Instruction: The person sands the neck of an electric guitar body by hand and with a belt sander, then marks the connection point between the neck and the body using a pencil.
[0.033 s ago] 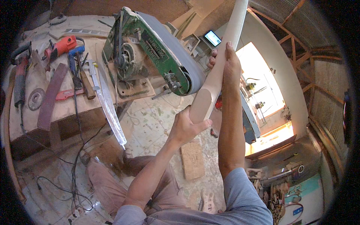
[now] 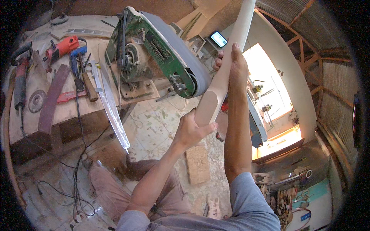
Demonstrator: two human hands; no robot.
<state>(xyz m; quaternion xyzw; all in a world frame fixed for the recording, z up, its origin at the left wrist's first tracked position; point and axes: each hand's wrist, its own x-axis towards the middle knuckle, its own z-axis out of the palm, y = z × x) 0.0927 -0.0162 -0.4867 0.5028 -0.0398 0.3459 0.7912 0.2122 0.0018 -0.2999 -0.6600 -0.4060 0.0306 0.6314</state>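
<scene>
A long, smooth piece of pale wood (image 2: 227, 75) slants up and away from me, its far end cut off by the top of the picture. My left hand (image 2: 194, 129) grips its lower end, thumb across the near side. Farther up, my right hand (image 2: 237, 63) is wrapped around it, with fingertips showing past the left edge. Close to the wood's left side is the rounded end of a green belt sander (image 2: 158, 54) with a grey belt; a small gap seems to separate them.
A workbench (image 2: 73, 119) on the left carries a red power tool (image 2: 65, 47), an angle grinder (image 2: 22, 81), a hammer (image 2: 89, 82) and a long metal ruler (image 2: 111, 111). Black cables (image 2: 77, 181) trail to the floor. A wooden block (image 2: 197, 164) and a guitar-shaped wooden piece (image 2: 213, 208) lie below.
</scene>
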